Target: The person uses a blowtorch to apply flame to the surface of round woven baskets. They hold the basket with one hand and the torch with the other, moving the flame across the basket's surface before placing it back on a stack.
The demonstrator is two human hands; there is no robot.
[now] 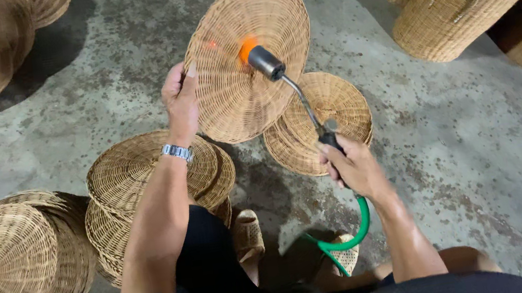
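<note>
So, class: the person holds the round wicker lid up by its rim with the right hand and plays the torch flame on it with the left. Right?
Not quite: the hands are swapped. The head view shows the left hand gripping the round wicker lid by its rim, and the right hand holding the torch.

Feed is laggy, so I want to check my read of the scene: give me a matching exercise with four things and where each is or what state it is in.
Things:
1. round wicker lid
2. gas torch
3. green hose
4. second wicker lid

States:
A. loops down below the right hand
B. lies flat on the concrete floor
C. held at its edge by the left hand
D. orange flame at its nozzle, gripped by the right hand

Pairs: 1-C, 2-D, 3-A, 4-B
</note>
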